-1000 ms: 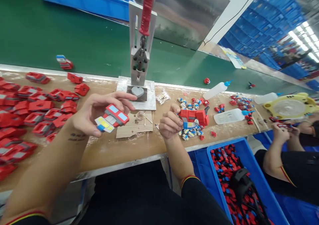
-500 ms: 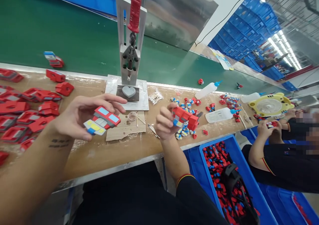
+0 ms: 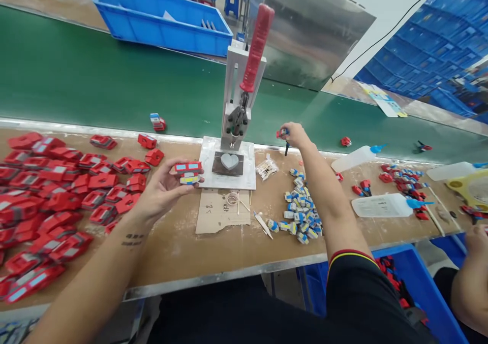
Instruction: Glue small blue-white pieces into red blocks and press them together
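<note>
My left hand (image 3: pixel 168 184) is closed around a red, white and yellow toy piece (image 3: pixel 188 173), just left of the press plate. Stretched out over the edge of the green belt, my right hand (image 3: pixel 295 134) pinches a small red and blue part (image 3: pixel 282 132) with a dark stem pointing down. Between the hands stands a metal toggle press (image 3: pixel 235 113) with a red handle, a grey heart-shaped pad (image 3: pixel 229 161) at its base. Red toy bodies (image 3: pixel 102 181) are heaped on the left. Several small blue, white and yellow blocks (image 3: pixel 303 212) lie below my right forearm.
Glue bottles (image 3: pixel 381 205) with blue tips and red parts (image 3: pixel 404 179) lie on the right. Cardboard (image 3: pixel 213 217) with a small ring and swabs sits before the press. A blue bin (image 3: pixel 163 24) stands beyond the belt (image 3: pixel 76 74). Another person's arm (image 3: pixel 470 283) shows at far right.
My right hand has moved forward to the belt; the larger red piece it held is no longer in it. My left hand's toy piece has turned. The camera view has swung left.
</note>
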